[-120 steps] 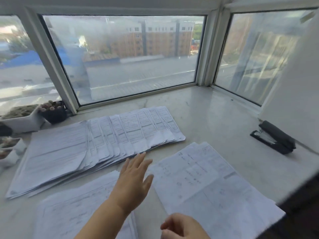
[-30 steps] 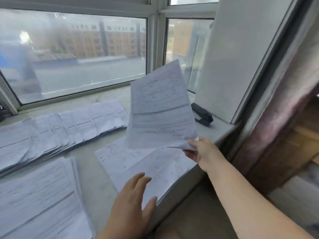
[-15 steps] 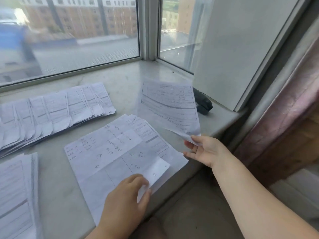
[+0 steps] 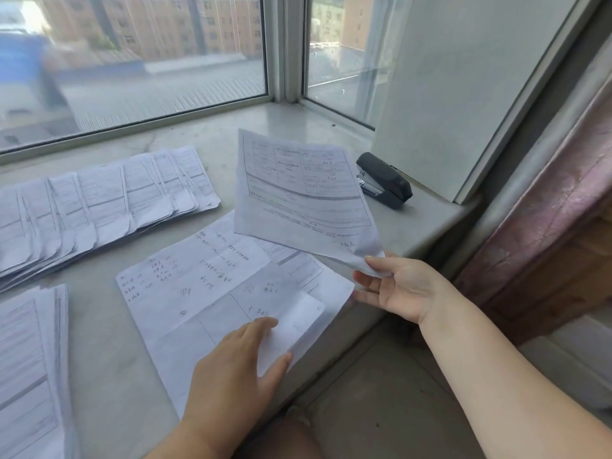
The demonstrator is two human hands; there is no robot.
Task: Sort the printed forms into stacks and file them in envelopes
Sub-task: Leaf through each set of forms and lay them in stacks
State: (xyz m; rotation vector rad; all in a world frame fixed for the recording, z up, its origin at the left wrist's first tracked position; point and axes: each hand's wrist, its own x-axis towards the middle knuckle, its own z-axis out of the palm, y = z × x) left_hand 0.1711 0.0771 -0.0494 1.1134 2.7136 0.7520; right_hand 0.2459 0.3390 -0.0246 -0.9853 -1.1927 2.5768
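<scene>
Pinching form (image 4: pixel 303 197) above right hand (image 4: pixel 402 289)

Right hand (image 4: pixel 402 288) pinches a form (image 4: pixel 303 197); left hand (image 4: pixel 238 369) presses the stack (image 4: pixel 212 293)

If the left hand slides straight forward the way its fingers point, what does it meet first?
The left hand already rests on the handwritten sheet; going on, its fingers would likely meet that sheet's folded-up corner first.
</scene>
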